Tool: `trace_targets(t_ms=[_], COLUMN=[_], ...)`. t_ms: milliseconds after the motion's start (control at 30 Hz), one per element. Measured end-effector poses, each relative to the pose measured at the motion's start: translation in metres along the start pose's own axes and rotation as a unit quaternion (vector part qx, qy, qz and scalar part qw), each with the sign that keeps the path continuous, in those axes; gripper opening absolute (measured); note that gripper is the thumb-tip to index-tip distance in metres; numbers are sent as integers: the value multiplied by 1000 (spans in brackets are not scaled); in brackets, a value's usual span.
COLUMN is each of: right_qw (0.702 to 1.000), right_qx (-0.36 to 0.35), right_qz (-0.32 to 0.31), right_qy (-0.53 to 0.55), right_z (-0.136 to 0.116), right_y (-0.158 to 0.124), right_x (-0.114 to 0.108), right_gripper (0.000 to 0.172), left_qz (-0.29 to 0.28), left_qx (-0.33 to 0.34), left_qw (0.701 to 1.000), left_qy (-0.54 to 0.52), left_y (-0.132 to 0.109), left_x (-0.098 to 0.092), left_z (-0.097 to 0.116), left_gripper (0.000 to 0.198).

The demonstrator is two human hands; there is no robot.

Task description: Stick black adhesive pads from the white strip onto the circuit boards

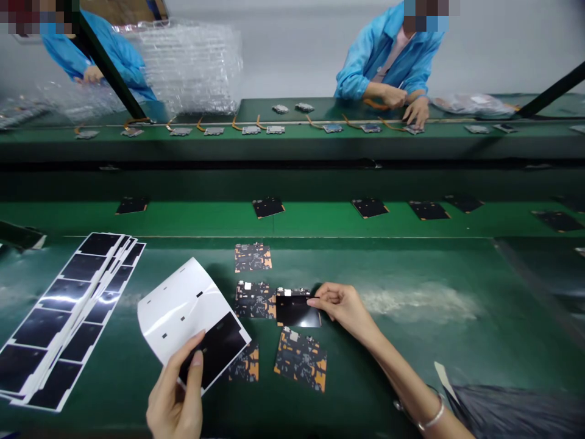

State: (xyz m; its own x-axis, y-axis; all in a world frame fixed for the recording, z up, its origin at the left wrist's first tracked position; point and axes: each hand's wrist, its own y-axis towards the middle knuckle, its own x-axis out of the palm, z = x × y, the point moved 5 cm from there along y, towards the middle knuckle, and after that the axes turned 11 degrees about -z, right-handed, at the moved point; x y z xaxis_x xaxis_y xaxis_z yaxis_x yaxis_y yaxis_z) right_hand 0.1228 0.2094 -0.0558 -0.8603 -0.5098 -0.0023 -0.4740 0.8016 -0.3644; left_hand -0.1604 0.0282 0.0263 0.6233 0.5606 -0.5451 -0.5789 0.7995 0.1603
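My left hand (178, 390) pinches a curled white backing sheet (176, 305) by its lower edge; one black sticker (223, 344) remains on it. At the centre, my right hand (340, 308) grips the right edge of a loose black sticker (297, 311), which lies over a circuit board (292, 292) whose top edge shows. Left of it, touching or nearly so, is another circuit board (255, 300). A tilted board (301, 360) lies below, and one more board (253, 257) lies above. The backing sheet partly covers a further board (249, 364).
Stacked sticker sheets (68, 317) lie at the left. Several black-covered boards (370, 208) rest on the bright green strip beyond. Across the bench, two people in blue jackets (375, 55) work beside small parts with orange flex cables (333, 128). Dark material (516, 402) sits at lower right.
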Motion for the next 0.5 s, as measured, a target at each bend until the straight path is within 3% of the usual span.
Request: trace_targets(t_ms=[500], right_qw=[1000], right_qx=[19], right_qz=[11], right_qy=[-9], right_z=[0], right_y=[1], right_x=[-1], right_gripper=[51], left_qz=[14], left_qx=[5], left_qw=[1000], left_qy=[-10], left_y=[1], left_x=[-2], left_z=[-1], left_gripper=[27])
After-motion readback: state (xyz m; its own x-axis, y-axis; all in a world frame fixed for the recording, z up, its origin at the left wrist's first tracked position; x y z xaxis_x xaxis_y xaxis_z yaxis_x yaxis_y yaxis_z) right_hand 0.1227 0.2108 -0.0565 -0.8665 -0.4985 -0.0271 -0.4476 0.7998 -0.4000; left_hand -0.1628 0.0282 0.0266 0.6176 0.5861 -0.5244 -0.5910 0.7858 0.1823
